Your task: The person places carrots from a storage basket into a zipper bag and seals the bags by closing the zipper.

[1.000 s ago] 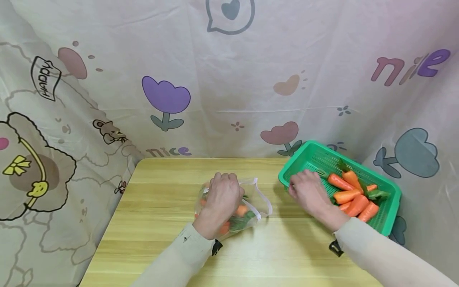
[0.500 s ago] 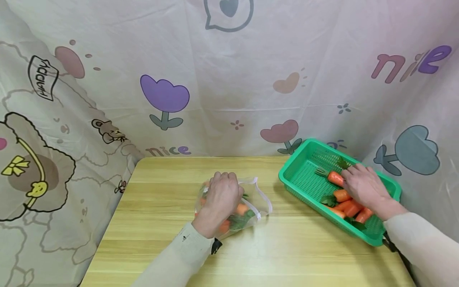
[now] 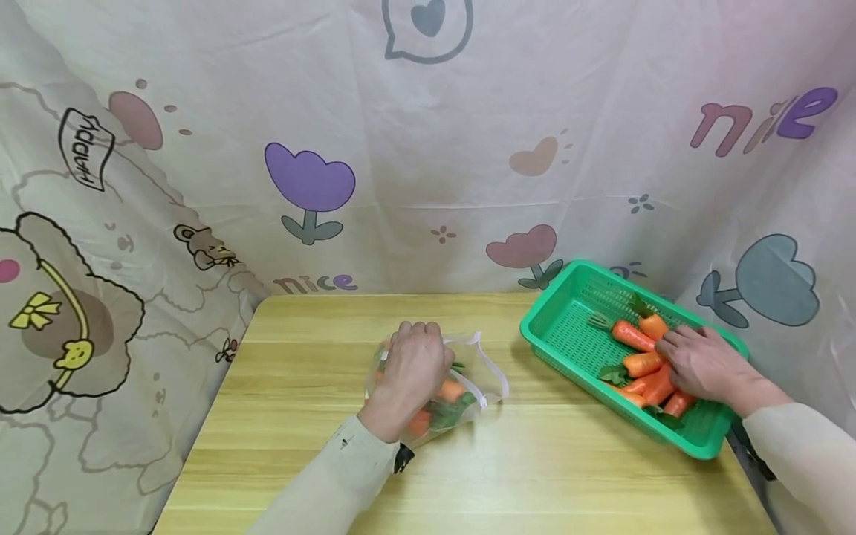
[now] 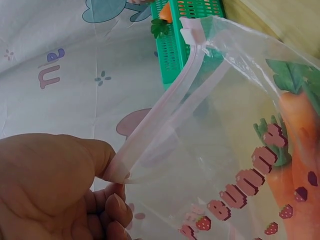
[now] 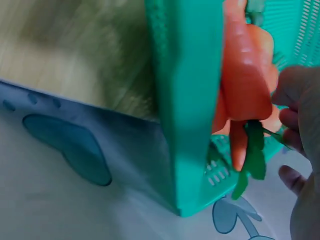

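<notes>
The head view is bright, the table [image 3: 535, 475] shiny; the left wrist view is dimmer, with glare on the bag [image 4: 225, 145]; the right wrist view is blurry

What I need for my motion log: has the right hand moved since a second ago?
Yes: in the head view, the right hand has moved rightward against the green basket, from its left side to the carrots.

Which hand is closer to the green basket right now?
Right. The right hand is over the carrots in the green basket; the left hand is outside, to its left, pinching the clear zipper bag.
</notes>
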A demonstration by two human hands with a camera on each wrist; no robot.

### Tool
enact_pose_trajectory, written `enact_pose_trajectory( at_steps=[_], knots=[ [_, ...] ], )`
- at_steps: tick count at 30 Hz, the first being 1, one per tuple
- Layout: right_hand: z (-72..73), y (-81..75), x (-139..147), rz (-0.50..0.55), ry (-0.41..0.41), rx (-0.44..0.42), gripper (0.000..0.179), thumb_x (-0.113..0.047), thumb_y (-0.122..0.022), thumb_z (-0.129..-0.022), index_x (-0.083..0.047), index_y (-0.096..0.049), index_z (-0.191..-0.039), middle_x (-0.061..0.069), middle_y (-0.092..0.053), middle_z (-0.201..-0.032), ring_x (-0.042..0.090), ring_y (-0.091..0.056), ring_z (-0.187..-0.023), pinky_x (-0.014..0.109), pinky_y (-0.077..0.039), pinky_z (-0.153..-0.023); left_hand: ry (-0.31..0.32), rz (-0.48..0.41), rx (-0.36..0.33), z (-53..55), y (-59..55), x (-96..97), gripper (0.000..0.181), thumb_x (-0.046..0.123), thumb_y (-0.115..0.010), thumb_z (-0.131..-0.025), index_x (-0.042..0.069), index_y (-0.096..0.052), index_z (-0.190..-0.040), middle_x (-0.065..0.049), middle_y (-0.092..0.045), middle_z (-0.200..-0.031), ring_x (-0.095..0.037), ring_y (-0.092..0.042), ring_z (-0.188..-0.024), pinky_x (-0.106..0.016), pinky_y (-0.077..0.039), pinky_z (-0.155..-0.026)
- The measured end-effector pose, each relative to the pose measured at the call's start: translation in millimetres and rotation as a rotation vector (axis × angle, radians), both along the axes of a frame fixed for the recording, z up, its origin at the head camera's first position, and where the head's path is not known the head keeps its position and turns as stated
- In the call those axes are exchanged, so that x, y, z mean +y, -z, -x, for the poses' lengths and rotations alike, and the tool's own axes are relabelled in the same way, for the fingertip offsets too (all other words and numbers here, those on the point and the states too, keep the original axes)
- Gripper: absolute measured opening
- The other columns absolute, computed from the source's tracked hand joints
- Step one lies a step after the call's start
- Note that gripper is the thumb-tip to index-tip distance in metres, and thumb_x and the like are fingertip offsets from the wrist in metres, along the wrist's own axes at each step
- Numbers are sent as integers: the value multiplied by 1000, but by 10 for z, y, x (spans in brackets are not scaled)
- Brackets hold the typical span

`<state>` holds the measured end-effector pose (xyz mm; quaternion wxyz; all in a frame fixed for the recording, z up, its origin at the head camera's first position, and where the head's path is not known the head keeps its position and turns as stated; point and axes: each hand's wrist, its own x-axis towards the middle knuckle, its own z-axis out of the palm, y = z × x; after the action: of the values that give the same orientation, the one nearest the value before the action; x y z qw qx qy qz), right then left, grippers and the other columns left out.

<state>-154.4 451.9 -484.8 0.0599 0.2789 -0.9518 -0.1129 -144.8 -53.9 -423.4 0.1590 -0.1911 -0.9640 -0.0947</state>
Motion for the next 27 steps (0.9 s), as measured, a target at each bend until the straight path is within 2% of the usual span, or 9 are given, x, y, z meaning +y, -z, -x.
enact_pose_trajectory(
  at_steps=[3,6,10,14,16,19,23,27],
  knots=[
    [-27,34,22,-20,25,-61,40,-22,-81,-77,-7,-70,-112,16,-69,-117,40,-61,-110,65,-46,-87,-1,16,-8,0,-5,-8,29,12,-64,-89,11,-46,-67,-3,-44,-63,-22,-36,-61,-32,-36,-60],
    [-45,54,39,-46,41,-90,42,-21,-82,-77,-7,-70,-115,16,-68,-119,42,-61,-111,68,-44,-89,-2,14,-20,-1,-7,-14,29,12,-65,-89,11,-46,-67,-3,-45,-63,-22,-37,-61,-32,-37,-60],
    [-53,83,72,-66,20,-66,45,-20,-85,-74,-8,-69,-114,16,-68,-118,42,-61,-111,70,-43,-91,-1,4,-25,2,-8,-17,28,12,-65,-89,11,-46,-68,-3,-45,-64,-22,-37,-61,-32,-37,-61],
    [-37,109,125,-67,4,-18,44,-23,-88,-72,-8,-68,-107,15,-69,-111,40,-60,-107,69,-44,-90,3,7,-24,7,-9,-15,28,13,-65,-89,11,-48,-68,-3,-47,-64,-22,-39,-61,-34,-39,-62],
    [-26,107,136,-58,36,2,44,-27,-88,-73,-6,-67,-105,16,-68,-106,41,-60,-105,70,-44,-91,4,8,-34,6,-12,-11,28,13,-66,-89,11,-48,-68,-3,-48,-64,-22,-40,-62,-34,-40,-63],
    [-9,93,116,-43,138,14,48,-34,-87,-77,-2,-63,-104,19,-67,-101,44,-59,-101,72,-42,-92,2,3,-54,0,-20,-7,27,14,-66,-89,11,-49,-68,-3,-49,-65,-23,-42,-62,-35,-42,-65],
    [35,97,43,28,256,7,48,-36,-82,-84,1,-57,-102,20,-66,-91,46,-60,-89,71,-40,-89,-1,-4,-83,-10,-31,3,26,13,-67,-90,11,-50,-69,-3,-50,-66,-23,-42,-63,-35,-41,-65],
    [63,114,-39,114,290,-11,47,-33,-82,-87,0,-54,-107,21,-66,-90,44,-59,-81,63,-41,-77,4,-11,-114,-16,-46,21,28,14,-66,-92,11,-49,-70,-2,-48,-67,-23,-40,-63,-33,-39,-63]
  ],
)
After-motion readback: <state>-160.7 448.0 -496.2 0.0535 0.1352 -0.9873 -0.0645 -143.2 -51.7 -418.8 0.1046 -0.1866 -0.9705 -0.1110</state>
